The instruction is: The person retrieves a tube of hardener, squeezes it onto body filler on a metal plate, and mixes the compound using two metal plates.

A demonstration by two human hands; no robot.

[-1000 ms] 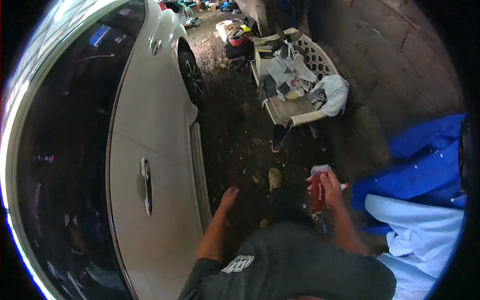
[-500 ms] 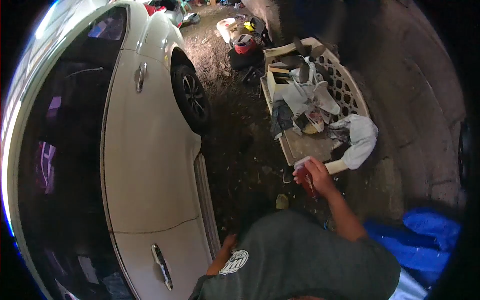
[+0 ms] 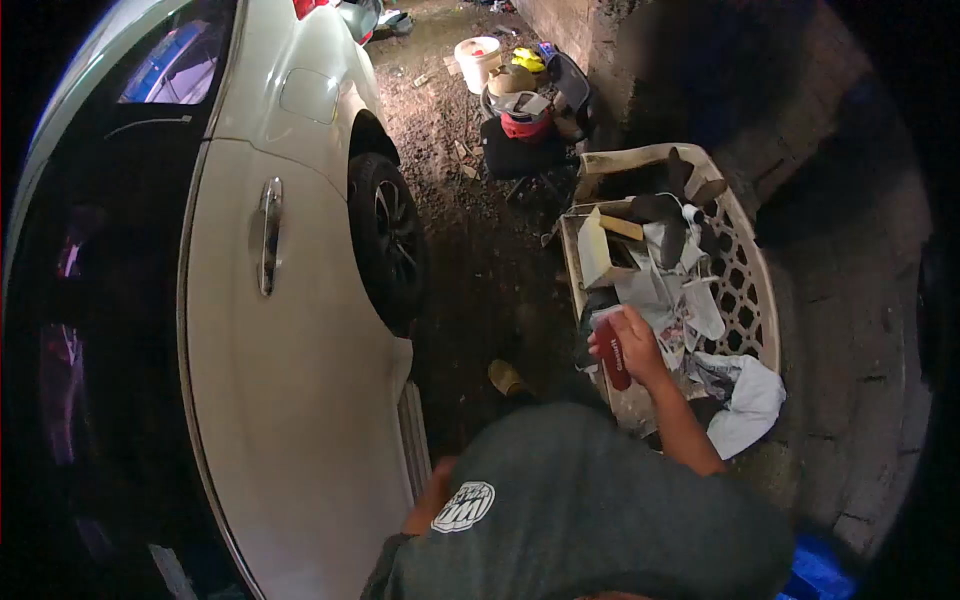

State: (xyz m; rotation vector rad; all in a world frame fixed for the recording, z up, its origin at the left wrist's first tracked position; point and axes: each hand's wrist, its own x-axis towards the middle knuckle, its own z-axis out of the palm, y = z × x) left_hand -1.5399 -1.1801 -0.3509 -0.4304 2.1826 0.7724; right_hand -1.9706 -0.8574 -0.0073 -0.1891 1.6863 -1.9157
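Dark ground (image 3: 470, 270), littered with small debris, runs between a pale car (image 3: 300, 340) and a rough wall (image 3: 850, 300) in the head view. Farther off, where the light is stronger, a bucket (image 3: 478, 68) stands near a yellow thing (image 3: 528, 58) and a red thing (image 3: 527, 125) (too small and jumbled to name surely). A plastic seat (image 3: 640, 158) with a lattice back stands near the wall, loaded with a white box (image 3: 603, 252), dark blades (image 3: 675, 215) and crumpled plastic; a white bag (image 3: 750, 400) hangs about its near corner.

The right hand (image 3: 640, 348) has the red item (image 3: 611, 355), pale at its top end, with the fingers closed around its body. It shows in front of the seat's near part; whether it touches anything there, I cannot tell. The left hand (image 3: 438, 478) is low beside the car, partly lost in shadow next to the shirt (image 3: 590, 500); how its fingers stand cannot be told, and nothing shows in it.

As for progress, the red item is picked up and firmly held, by my judgement; it is not yet set down, and no use of it on the car or the seat's load is visible.
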